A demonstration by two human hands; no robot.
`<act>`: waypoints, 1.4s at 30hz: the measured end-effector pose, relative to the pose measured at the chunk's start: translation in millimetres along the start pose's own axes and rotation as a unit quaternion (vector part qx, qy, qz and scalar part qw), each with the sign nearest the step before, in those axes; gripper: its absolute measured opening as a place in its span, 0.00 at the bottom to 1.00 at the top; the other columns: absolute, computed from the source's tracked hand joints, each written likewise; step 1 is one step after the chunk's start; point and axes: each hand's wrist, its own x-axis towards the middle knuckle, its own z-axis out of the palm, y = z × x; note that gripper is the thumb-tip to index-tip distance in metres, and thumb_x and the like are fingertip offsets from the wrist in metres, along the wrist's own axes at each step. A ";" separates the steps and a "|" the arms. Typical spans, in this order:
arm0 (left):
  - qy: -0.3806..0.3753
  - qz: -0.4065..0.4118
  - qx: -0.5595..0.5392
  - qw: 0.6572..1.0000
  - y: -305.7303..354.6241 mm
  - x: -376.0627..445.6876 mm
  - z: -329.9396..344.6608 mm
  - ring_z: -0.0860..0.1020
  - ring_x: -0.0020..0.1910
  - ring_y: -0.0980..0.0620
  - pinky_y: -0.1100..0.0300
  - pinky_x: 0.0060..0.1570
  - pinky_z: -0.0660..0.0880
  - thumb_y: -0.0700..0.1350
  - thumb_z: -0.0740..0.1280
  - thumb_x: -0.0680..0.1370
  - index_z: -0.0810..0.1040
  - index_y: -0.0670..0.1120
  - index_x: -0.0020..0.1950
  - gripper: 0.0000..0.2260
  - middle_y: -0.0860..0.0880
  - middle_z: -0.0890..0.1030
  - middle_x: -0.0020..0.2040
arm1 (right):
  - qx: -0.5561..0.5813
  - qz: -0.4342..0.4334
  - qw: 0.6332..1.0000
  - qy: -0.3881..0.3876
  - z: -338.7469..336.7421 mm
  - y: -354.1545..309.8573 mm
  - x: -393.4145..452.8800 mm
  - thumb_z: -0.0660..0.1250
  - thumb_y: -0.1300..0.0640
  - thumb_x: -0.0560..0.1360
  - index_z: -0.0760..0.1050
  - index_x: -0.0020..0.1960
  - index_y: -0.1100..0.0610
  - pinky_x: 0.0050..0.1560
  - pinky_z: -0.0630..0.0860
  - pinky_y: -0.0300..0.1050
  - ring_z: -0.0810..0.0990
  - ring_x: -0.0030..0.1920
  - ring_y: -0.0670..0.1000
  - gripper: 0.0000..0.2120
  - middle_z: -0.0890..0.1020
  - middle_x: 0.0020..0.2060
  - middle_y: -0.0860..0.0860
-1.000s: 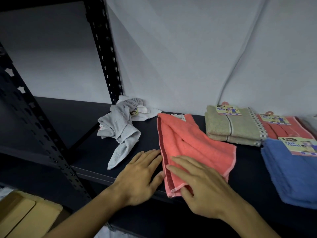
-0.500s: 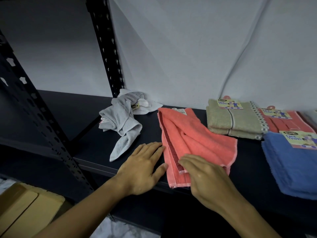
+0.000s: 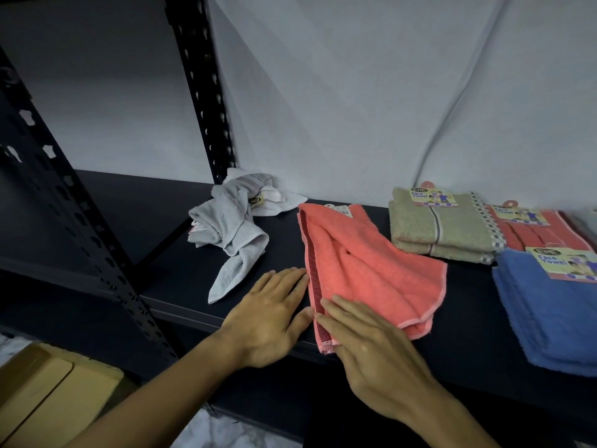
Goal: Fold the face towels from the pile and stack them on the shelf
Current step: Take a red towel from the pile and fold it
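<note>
Both hands lie flat at the front edge of a dark metal shelf (image 3: 181, 253), seen from the head camera. Left hand (image 3: 268, 318) rests palm down on the bare shelf board, fingers straight and together, its fingertips touching the dark red border strip of a coral-pink terry face towel (image 3: 365, 270). Right hand (image 3: 371, 354) lies on the near corner of that same towel, fingers extended and pressing the cloth down; neither hand grips anything. Coral-pink towel sits folded lengthwise on the shelf, rumpled along its middle, one corner hanging slightly over the front lip, a small paper tag showing at its far end.

To its left, a crumpled pale grey face towel (image 3: 232, 234) lies in a loose heap with a white towel (image 3: 277, 198) bunched behind it against the wall. To the right, a folded olive-beige towel with a checked border (image 3: 436, 227) carries a yellow "Face Towel" label. Beside it lies a folded red towel (image 3: 529, 234), and nearer the front a folded blue towel stack (image 3: 542, 318), both labelled alike. Perforated black uprights (image 3: 200, 92) frame the shelf. Tan cardboard (image 3: 48, 392) shows at lower left, below the shelf.
</note>
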 end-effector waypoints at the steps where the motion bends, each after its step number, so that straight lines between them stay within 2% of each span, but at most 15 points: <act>1: 0.005 0.000 -0.009 1.000 -0.7 0.0 0.5 0.41 0.78 0.61 0.62 0.75 0.35 0.64 0.37 0.79 0.47 0.51 0.81 0.33 0.55 0.48 0.81 | -0.002 0.001 1.000 -0.014 0.3 0.3 -0.5 0.54 0.54 0.77 0.68 0.72 0.52 0.71 0.65 0.47 0.61 0.74 0.42 0.23 0.69 0.72 0.46; 3: 0.017 -0.011 -0.061 0.998 -1.6 0.2 -1.1 0.42 0.76 0.66 0.67 0.72 0.34 0.61 0.42 0.82 0.50 0.53 0.81 0.28 0.59 0.50 0.79 | 0.005 -0.003 0.999 -0.048 -0.1 0.8 -2.0 0.50 0.50 0.80 0.62 0.75 0.52 0.75 0.55 0.45 0.52 0.76 0.40 0.24 0.61 0.75 0.45; 5: 0.038 -0.057 -0.165 0.984 -2.8 2.7 -3.6 0.47 0.74 0.69 0.71 0.71 0.39 0.55 0.50 0.85 0.58 0.56 0.79 0.22 0.64 0.56 0.76 | 0.002 -0.011 0.997 -0.075 -0.8 1.4 -4.4 0.47 0.44 0.81 0.56 0.77 0.51 0.74 0.45 0.44 0.45 0.76 0.40 0.26 0.54 0.77 0.44; 8: 0.094 -0.115 -0.251 0.957 -2.8 11.3 -7.1 0.61 0.73 0.62 0.63 0.73 0.56 0.49 0.58 0.84 0.69 0.54 0.74 0.18 0.61 0.68 0.73 | -0.009 -0.021 0.994 -0.105 -4.2 0.4 -5.2 0.40 0.37 0.81 0.50 0.78 0.51 0.73 0.40 0.44 0.40 0.76 0.39 0.31 0.48 0.78 0.44; 11: 0.113 -0.115 -0.246 0.956 3.7 23.5 -13.0 0.66 0.71 0.58 0.57 0.71 0.63 0.48 0.59 0.82 0.68 0.52 0.74 0.19 0.56 0.71 0.71 | 0.010 -0.019 0.991 -0.129 -8.3 0.2 -2.5 0.37 0.38 0.81 0.46 0.78 0.49 0.73 0.36 0.43 0.35 0.74 0.37 0.29 0.44 0.77 0.42; 13: 0.101 -0.097 -0.197 0.970 8.1 34.8 -16.5 0.63 0.73 0.56 0.56 0.72 0.62 0.49 0.59 0.82 0.65 0.51 0.76 0.21 0.54 0.68 0.74 | 0.011 -0.020 0.991 -0.130 -7.6 0.3 -1.6 0.34 0.39 0.81 0.46 0.78 0.49 0.73 0.36 0.43 0.35 0.74 0.36 0.29 0.44 0.77 0.42; 15: 0.071 -0.093 -0.128 0.985 11.0 48.9 -17.1 0.57 0.77 0.54 0.56 0.75 0.57 0.51 0.57 0.83 0.61 0.48 0.78 0.24 0.51 0.61 0.78 | 0.002 -0.013 0.993 -0.117 -3.4 2.2 -1.6 0.33 0.39 0.80 0.50 0.78 0.49 0.74 0.39 0.42 0.39 0.75 0.37 0.31 0.48 0.78 0.42; 18: 0.019 -0.105 -0.036 0.994 11.9 66.7 -14.8 0.48 0.80 0.52 0.50 0.78 0.50 0.55 0.50 0.84 0.53 0.44 0.81 0.27 0.48 0.52 0.81 | -0.051 -0.011 0.996 -0.076 1.7 4.4 -4.6 0.42 0.43 0.84 0.60 0.76 0.50 0.72 0.50 0.43 0.51 0.76 0.41 0.25 0.60 0.76 0.45; 21: -0.059 -0.110 0.022 0.992 4.2 75.5 -14.3 0.41 0.79 0.53 0.45 0.78 0.44 0.56 0.44 0.84 0.45 0.44 0.81 0.28 0.49 0.45 0.81 | -0.077 -0.020 0.996 -0.047 3.4 4.5 -5.7 0.45 0.45 0.84 0.64 0.74 0.51 0.70 0.56 0.44 0.57 0.76 0.43 0.23 0.64 0.74 0.46; 26: -0.107 -0.129 0.040 0.985 -5.2 91.0 -18.1 0.38 0.79 0.53 0.43 0.77 0.40 0.56 0.42 0.84 0.40 0.44 0.81 0.29 0.49 0.40 0.81 | -0.084 -0.014 0.995 -0.051 4.5 2.9 -4.4 0.45 0.44 0.84 0.64 0.74 0.51 0.69 0.56 0.44 0.57 0.76 0.44 0.23 0.64 0.75 0.47; 32: -0.119 -0.151 0.048 0.980 -19.9 124.7 -21.3 0.37 0.79 0.51 0.44 0.77 0.42 0.57 0.41 0.84 0.40 0.43 0.80 0.29 0.46 0.39 0.81 | -0.071 0.000 0.993 -0.092 0.9 2.6 2.9 0.44 0.44 0.84 0.65 0.73 0.49 0.68 0.57 0.42 0.59 0.75 0.44 0.23 0.66 0.74 0.46; 34: -0.120 -0.149 0.064 0.979 -26.6 135.6 -24.1 0.36 0.79 0.51 0.44 0.77 0.43 0.57 0.41 0.84 0.40 0.43 0.81 0.29 0.46 0.39 0.81 | -0.056 0.013 0.991 -0.119 -0.7 2.1 7.1 0.42 0.43 0.84 0.63 0.74 0.49 0.70 0.55 0.41 0.56 0.76 0.43 0.24 0.63 0.75 0.46; 38: -0.131 -0.138 0.106 0.976 -36.3 154.1 -31.6 0.36 0.79 0.51 0.41 0.77 0.44 0.56 0.41 0.84 0.40 0.43 0.81 0.29 0.48 0.38 0.81 | 0.040 -0.002 0.989 -0.140 -3.5 2.8 20.7 0.34 0.40 0.77 0.47 0.79 0.49 0.73 0.34 0.41 0.34 0.74 0.36 0.32 0.41 0.76 0.40; 42: -0.131 -0.125 0.128 0.975 -49.9 168.6 -33.1 0.35 0.78 0.51 0.40 0.76 0.46 0.56 0.41 0.83 0.39 0.45 0.81 0.29 0.49 0.38 0.81 | 0.040 0.007 0.988 -0.148 -3.7 -1.3 31.5 0.32 0.40 0.75 0.44 0.79 0.49 0.72 0.32 0.38 0.31 0.73 0.36 0.34 0.38 0.75 0.39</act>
